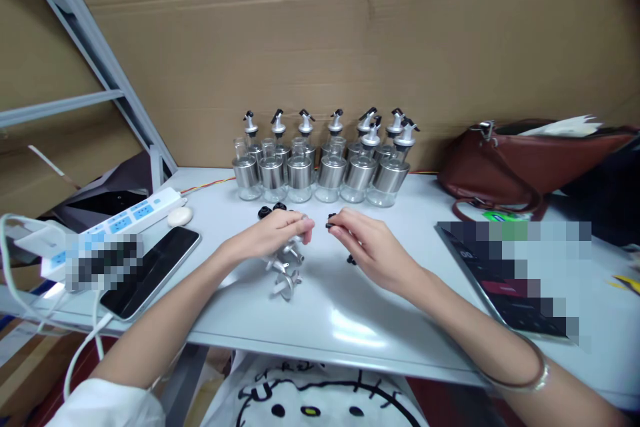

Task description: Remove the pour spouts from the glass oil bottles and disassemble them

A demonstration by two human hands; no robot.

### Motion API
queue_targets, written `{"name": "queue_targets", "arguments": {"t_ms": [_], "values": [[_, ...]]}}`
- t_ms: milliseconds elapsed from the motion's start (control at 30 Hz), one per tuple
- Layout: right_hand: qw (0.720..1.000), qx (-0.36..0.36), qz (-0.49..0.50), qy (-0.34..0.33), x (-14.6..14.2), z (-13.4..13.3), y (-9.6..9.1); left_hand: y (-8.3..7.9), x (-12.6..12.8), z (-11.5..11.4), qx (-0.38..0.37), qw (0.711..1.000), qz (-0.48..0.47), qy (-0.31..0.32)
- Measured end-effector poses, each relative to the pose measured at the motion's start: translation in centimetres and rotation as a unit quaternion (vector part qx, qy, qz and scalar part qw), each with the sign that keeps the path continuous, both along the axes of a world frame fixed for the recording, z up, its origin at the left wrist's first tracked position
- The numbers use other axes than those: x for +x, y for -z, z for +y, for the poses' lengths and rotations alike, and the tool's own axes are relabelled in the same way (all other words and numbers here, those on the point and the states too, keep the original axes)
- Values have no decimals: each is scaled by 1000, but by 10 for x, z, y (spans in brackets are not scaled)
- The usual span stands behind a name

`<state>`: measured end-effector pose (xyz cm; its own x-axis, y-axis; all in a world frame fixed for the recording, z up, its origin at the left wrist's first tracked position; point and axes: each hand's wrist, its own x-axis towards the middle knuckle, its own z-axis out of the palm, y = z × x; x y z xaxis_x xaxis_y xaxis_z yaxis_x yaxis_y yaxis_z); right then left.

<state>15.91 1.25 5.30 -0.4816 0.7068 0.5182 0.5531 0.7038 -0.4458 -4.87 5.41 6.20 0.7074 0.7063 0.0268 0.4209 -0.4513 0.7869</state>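
My left hand (277, 232) is curled above a small heap of silver pourer spouts (285, 267) in the middle of the white table (340, 320), its fingers closed round one spout. My right hand (367, 243) is just to the right, thumb and forefinger pinching a small black cap (331, 221). The two hands nearly meet. More black caps (273, 210) lie behind my left hand and one black piece (351, 259) sits under my right palm. A row of glass oil bottles (320, 170) with steel bands and fitted spouts stands behind them.
A phone (153, 270), a white power strip (117, 217) and a small white oval object (179, 216) lie at the left. A brown leather bag (525, 160) sits at the back right, a dark booklet (505, 280) in front of it. Cardboard forms the back wall.
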Motion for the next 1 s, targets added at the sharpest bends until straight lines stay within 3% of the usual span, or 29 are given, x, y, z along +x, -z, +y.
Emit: {"name": "queue_targets", "arguments": {"t_ms": [133, 300, 400, 467, 600, 700, 833, 1000], "values": [[999, -12, 20, 24, 7, 3, -5, 3, -1, 2, 44, 997, 56, -20], [993, -54, -44, 90, 12, 11, 0, 7, 6, -6, 157, 972, 172, 35], [992, -78, -39, 96, 14, 16, 1, 9, 7, -8, 184, 958, 213, 58], [992, -94, -20, 84, 16, 19, 0, 10, 5, -8, 170, 958, 220, 65], [990, -112, -13, 80, 17, 22, -2, 6, -1, -8, 77, 972, 210, 77], [986, -137, -43, 88, 18, 22, -1, 3, -6, -7, 29, 972, 196, 124], [964, -178, -155, 120, 21, 22, 4, 1, -8, -6, 28, 960, 209, 185], [956, -183, -207, 99, 23, 25, 12, 0, -9, -4, 31, 956, 228, 181]]}}
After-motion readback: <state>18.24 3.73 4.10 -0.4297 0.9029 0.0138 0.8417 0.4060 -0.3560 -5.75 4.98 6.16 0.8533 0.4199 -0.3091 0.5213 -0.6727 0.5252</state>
